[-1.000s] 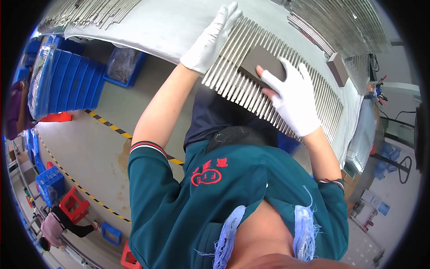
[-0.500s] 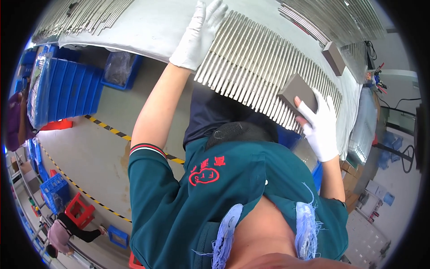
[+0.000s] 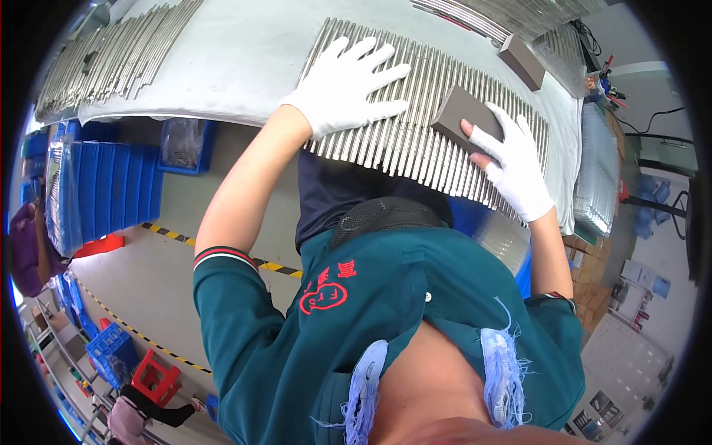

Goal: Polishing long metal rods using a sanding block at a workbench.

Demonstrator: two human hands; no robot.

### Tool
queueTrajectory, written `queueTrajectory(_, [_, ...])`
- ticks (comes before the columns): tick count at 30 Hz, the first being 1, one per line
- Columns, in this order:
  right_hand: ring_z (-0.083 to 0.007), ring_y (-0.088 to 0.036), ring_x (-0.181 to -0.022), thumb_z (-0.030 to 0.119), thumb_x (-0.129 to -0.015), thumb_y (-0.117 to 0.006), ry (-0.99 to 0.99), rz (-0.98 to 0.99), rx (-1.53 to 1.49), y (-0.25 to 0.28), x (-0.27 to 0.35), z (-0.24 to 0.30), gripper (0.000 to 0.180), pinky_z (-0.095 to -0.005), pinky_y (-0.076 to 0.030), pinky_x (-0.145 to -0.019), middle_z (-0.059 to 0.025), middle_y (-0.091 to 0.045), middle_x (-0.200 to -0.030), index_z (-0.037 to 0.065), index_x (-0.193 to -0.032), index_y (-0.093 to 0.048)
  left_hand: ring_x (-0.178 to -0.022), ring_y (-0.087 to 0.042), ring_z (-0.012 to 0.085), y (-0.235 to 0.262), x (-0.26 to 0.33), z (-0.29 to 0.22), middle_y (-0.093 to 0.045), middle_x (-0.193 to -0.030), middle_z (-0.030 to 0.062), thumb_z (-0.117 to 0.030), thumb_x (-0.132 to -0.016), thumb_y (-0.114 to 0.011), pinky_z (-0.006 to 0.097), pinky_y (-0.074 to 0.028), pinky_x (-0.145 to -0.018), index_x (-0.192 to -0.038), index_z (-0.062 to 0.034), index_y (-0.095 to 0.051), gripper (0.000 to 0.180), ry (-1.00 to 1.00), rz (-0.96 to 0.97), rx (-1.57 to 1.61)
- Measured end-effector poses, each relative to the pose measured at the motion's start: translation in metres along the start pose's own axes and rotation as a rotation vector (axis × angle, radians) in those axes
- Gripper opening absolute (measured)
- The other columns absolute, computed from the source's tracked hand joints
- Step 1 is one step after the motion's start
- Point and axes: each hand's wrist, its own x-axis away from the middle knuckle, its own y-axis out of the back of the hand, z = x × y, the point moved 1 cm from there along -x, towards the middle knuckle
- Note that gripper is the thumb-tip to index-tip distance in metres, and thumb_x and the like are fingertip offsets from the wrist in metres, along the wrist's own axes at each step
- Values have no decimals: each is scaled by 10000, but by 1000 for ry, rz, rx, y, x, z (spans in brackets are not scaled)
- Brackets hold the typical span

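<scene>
A row of slim silvery metal rods (image 3: 415, 141) lies side by side across the white-covered table. My left hand (image 3: 345, 89), in a white glove, rests flat on the left part of the row with its fingers spread. In my right hand (image 3: 515, 159) is a grey-brown rectangular block (image 3: 467, 119), laid on the rods toward the right; that glove leaves the thumb and a fingertip bare. A second block (image 3: 522, 62) of the same colour stands on the cloth beyond the row's far right side.
More rods (image 3: 119, 59) lie at the table's far left, and others (image 3: 463, 18) at the back. Clear plastic trays (image 3: 595, 170) are stacked at the right. Blue crates (image 3: 111, 178) stand below the table at left. Farther off is a person in pink (image 3: 126, 419) near a red stool (image 3: 157, 378).
My left hand has come down from the row's far left edge onto the rods, fingers now spread. My right hand and the block sit slightly farther left and up in the picture, as the view shifted.
</scene>
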Motion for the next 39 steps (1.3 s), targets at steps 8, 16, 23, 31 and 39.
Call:
queueTrajectory(8, [-355,-559,-1227,276,-866,-751,157,-99,49,-8,-29,16,514,-508,-398,-1053,-228,-594,-1338,315,-1371,-662,-1462,-430,299,10,28,52,-522,-1532,147,-552,-1005,-537,473,-239,-1248,-1460,-169,-584,597,198,-49,164])
queueTrajectory(16, [-365,-551,-1264,245,-852,-759,145,-88,-5,1,-18,14,547,-559,-364,-1109,-224,-570,-1369,313,-1383,-652,-1498,-330,272,-46,47,124,-399,-1608,157,-499,-1076,-457,417,-257,-1260,-1564,-12,-369,696,-22,-560,2389])
queueTrajectory(23, [-351,-568,-1261,217,-827,-770,197,-111,21,-9,-56,58,538,-551,-347,-1135,-215,-601,-1324,346,-1340,-672,-1467,-370,279,-50,43,122,-441,-1573,159,-502,-1061,-498,423,-261,-1263,-1540,5,-398,705,-465,-534,2570])
queueTrajectory(31, [-343,-583,-1216,243,-837,-774,268,-122,19,-18,-76,72,553,-528,-390,-1074,-231,-609,-1293,333,-1367,-646,-1434,-426,283,-33,43,110,-496,-1523,156,-477,-1061,-520,422,-290,-1253,-1524,22,-411,689,-390,-597,2497])
queueTrajectory(39, [-350,-591,-1212,349,-937,-666,354,-301,116,-46,-137,122,438,-553,-350,-1093,-237,-641,-1215,300,-1371,-641,-1434,-424,308,-35,34,106,-461,-1535,207,-429,-1093,-464,429,-290,-1252,-1540,44,-353,661,-348,-684,2252])
